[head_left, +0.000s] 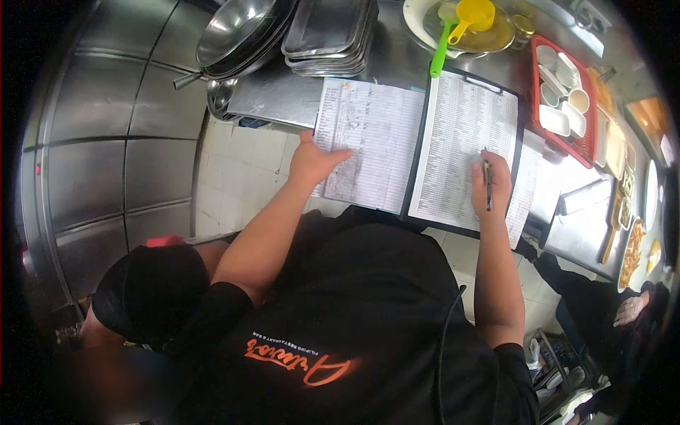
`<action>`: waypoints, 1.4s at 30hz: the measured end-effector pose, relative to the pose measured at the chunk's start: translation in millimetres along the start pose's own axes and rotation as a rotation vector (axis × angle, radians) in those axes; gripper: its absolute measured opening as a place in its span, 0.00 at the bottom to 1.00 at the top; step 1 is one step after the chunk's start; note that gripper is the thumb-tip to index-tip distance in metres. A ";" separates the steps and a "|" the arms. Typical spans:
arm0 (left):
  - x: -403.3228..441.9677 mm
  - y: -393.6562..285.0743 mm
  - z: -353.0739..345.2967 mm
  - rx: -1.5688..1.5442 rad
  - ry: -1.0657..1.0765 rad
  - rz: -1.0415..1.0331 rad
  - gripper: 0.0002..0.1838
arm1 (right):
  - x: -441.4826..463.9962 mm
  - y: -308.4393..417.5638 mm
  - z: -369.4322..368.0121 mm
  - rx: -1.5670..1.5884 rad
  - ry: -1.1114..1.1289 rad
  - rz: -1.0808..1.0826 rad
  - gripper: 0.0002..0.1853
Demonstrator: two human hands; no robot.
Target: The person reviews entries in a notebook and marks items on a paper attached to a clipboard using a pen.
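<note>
On the left edge of an open lined notebook (379, 142) lies my left hand (319, 161), its thumb stretched across the handwritten page and the other fingers at the edge. To the right, a black clipboard (523, 117) holds a printed sheet (453, 134) of dense rows. My right hand (494, 183) is closed round a dark pen (488, 188) over the right side of that sheet. More lined paper (525, 195) sticks out from under the clipboard's right side.
Metal pans (237, 35) and stacked trays (329, 35) stand on the steel counter (273, 95). A plate (418, 28) bears yellow and green scoops. A red basket (584, 138) holds white dishes. Two other people show: one at lower left, one at lower right.
</note>
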State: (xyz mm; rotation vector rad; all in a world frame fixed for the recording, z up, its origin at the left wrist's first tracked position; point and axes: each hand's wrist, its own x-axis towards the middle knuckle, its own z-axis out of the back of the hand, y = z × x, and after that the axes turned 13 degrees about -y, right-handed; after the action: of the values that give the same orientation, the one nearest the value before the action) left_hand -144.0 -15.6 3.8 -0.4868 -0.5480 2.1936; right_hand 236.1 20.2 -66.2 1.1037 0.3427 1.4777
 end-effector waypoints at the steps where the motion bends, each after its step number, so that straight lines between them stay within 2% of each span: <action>1: -1.7 -3.8 0.9 0.004 0.003 0.012 0.58 | 0.1 -0.2 0.4 0.011 0.012 -0.025 0.16; 8: -1.2 1.2 -8.6 0.074 -0.035 -0.022 0.62 | 0.7 1.4 0.5 0.009 0.009 -0.022 0.16; 11: -6.7 -9.6 -3.2 0.095 -0.022 -0.011 0.58 | -0.6 1.2 0.1 0.001 0.002 -0.014 0.16; 19: -4.6 -4.6 -5.2 0.107 -0.035 -0.022 0.58 | 2.2 1.0 0.3 0.010 -0.008 0.023 0.15; 26: -8.4 -9.0 -4.9 0.084 -0.045 -0.053 0.57 | 9.9 -6.7 6.7 0.440 -0.134 -0.281 0.13; 27: -8.7 -8.5 -5.8 0.084 -0.048 -0.074 0.57 | 18.0 6.8 14.3 0.354 -0.166 -0.376 0.11; 31: -10.9 -12.9 -2.3 0.057 -0.030 -0.090 0.58 | 41.0 9.9 20.9 0.555 -0.106 -0.575 0.08; 35: -8.4 -10.9 -4.5 0.100 -0.045 -0.116 0.58 | 50.4 11.4 12.6 0.663 -0.103 -0.531 0.08; 42: -7.4 -7.1 -5.1 0.098 -0.060 -0.118 0.56 | 48.4 6.1 4.4 0.527 -0.015 -0.516 0.09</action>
State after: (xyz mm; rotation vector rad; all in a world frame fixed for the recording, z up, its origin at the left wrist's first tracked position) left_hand -132.6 -16.1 4.5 -0.3297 -0.4861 2.1157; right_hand 243.0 60.2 -38.7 1.3087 0.9691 0.9357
